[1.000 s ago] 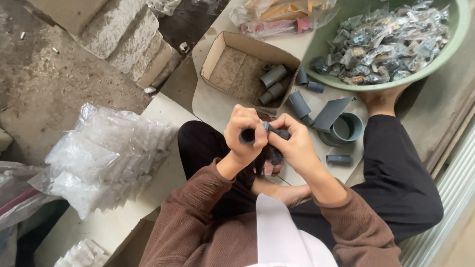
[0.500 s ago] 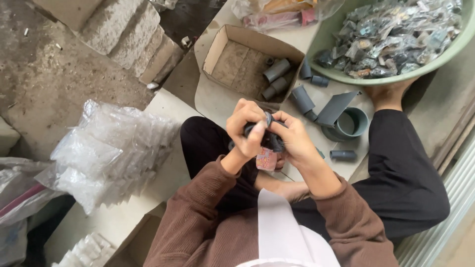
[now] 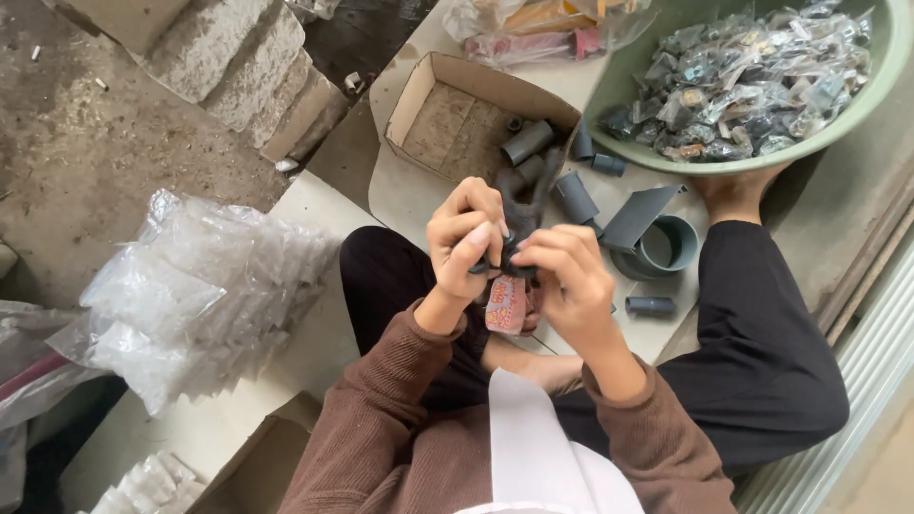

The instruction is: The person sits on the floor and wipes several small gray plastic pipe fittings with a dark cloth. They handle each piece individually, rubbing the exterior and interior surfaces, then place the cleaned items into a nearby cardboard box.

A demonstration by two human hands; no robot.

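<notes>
While both our hands meet mid-frame, left hand (image 3: 464,238) and right hand (image 3: 564,276) pinch dark fitting (image 3: 517,228) over small red packet (image 3: 506,305); basin (image 3: 881,81) at 2 o'clock. Best keep fingertip grip firm, fitting steady above packet.

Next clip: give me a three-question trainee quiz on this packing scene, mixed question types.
1. True or false: both hands, left hand and right hand, grip the dark part.
2. What holds the bagged parts at top right? A) cardboard box B) green basin C) clear bags
3. Fill in: the stack of clear bags lies on the person's ___ side.

Key:
1. True
2. B: the green basin; the cardboard box holds loose grey tubes.
3. left
</notes>
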